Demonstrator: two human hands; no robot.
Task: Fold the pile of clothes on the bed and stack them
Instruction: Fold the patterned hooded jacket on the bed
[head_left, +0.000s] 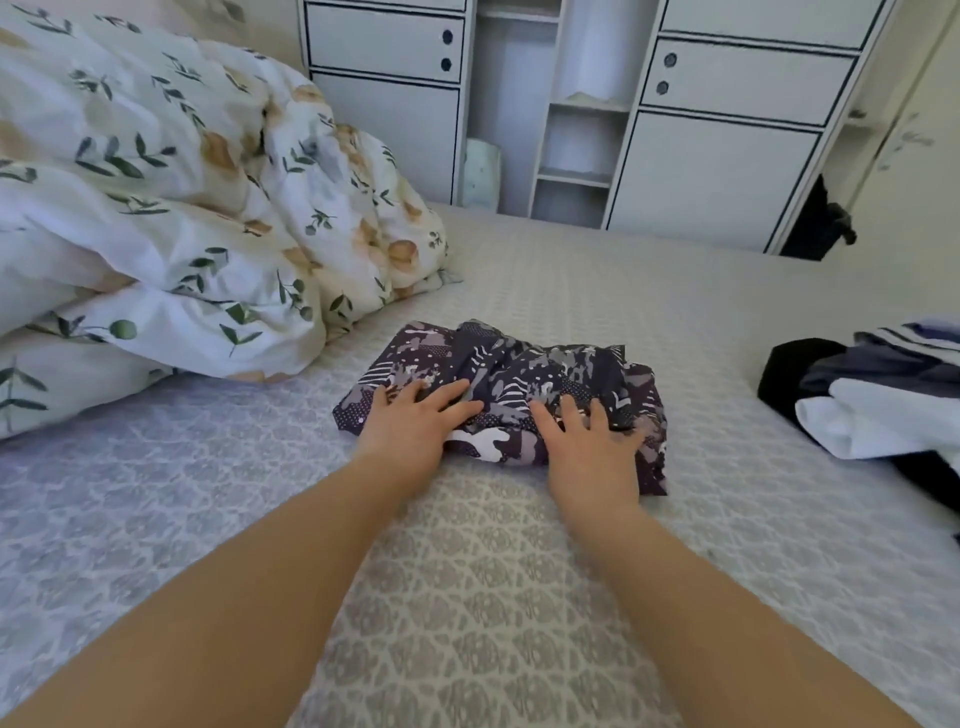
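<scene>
Dark purple patterned garment (519, 374); white leaf-print duvet (182, 208); grey-patterned bed cover (467, 597).

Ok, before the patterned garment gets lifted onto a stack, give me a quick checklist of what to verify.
1. Both hands on the garment: ok, left hand and right hand press flat on its near edge.
2. Fold neat: not ok, the top is bunched and wrinkled.
3. Grip ready for lifting: not ok, fingers are straight.
4. Pile left to fold: ok, lies at the right, apart.
5. Existing stack: cannot tell, none in view.
6. Duvet out of the way: ok.
</scene>
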